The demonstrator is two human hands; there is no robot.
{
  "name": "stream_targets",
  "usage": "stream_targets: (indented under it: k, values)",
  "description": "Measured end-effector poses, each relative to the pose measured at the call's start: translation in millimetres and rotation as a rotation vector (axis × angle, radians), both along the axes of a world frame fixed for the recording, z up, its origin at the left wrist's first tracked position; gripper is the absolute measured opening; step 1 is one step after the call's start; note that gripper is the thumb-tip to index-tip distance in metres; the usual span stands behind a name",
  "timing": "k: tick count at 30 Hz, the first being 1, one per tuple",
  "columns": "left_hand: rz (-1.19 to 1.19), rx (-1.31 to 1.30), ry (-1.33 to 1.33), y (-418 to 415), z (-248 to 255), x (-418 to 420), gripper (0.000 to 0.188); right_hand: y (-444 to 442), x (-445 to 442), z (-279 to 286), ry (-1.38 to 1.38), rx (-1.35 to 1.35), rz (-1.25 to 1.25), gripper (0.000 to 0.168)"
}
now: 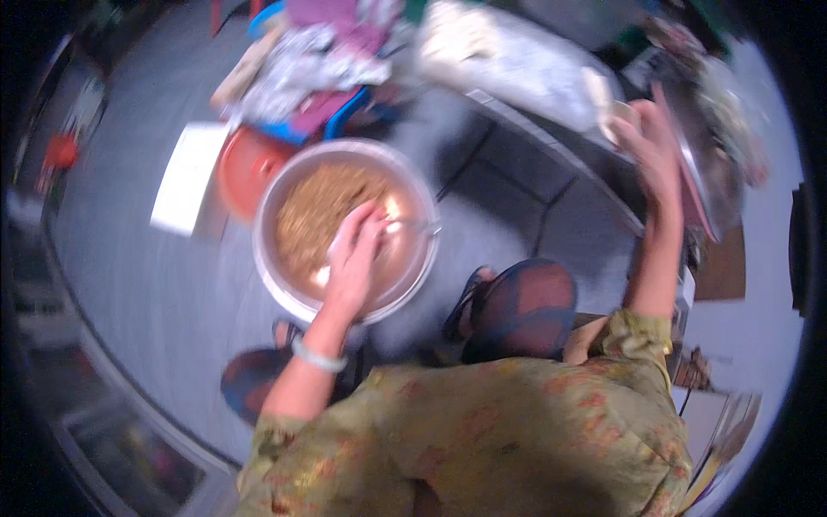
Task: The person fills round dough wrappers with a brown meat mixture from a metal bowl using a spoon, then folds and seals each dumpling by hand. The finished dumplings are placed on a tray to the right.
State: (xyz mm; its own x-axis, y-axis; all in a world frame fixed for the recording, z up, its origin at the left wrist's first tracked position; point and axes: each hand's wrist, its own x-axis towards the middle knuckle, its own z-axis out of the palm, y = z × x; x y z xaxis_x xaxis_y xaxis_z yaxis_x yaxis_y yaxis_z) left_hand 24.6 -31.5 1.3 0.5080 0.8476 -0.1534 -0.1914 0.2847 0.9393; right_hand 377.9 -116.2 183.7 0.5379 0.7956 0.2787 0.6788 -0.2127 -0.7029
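Observation:
A large white round basin (423,274) stands on the floor before me, with a brown, crumbly mixture (316,213) in it. My left hand (355,252) reaches over its rim, with the fingers down at the mixture. A thin metal utensil (423,226), perhaps a spoon, lies from those fingers to the basin's right rim; blur hides whether they grip it. At the upper right, my right hand (649,142) is raised with a small pale piece (621,119) between thumb and fingers. It is near the end of a long whitish tray or sheet (517,58) bearing pale lumps.
An orange-red basin (249,171) and a white box (190,178) stand left of the white basin. Behind them, crumpled plastic (310,77) and purple cloth cover a blue stool (349,113). A pink-edged round tray (688,168) stands beside my right forearm. My knees flank the basin.

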Motion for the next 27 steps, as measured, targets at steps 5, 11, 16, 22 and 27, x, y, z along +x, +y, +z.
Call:
stream_targets:
  k: [5, 11, 16, 22, 27]
  values:
    - [-0.12, -0.616, -0.574, -24.8, -10.8, 6.6, 0.053, -3.4, -127.5, -47.3, 0.221, -0.192, 0.539, 0.022]
    - [-0.107, -0.642, -0.724, -27.9, -8.4, -4.1, 0.042, 44.9, -203.8, -117.4, 0.101, -0.437, 0.801, 0.024]
    - [0.03, -0.562, -0.489, -25.4, -18.6, -24.7, 0.029, 67.6, -192.9, -125.3, -0.184, -0.306, 0.738, 0.033]
    - [0.111, -0.527, -0.5, -22.0, -13.2, -40.8, 0.035, 70.3, -186.1, -180.1, -0.872, -0.478, 0.809, 0.018]
    - [0.08, -0.478, -0.491, -21.4, -8.3, -46.7, 0.046, 77.8, -186.4, -186.1, -0.869, -0.533, 0.816, 0.017]
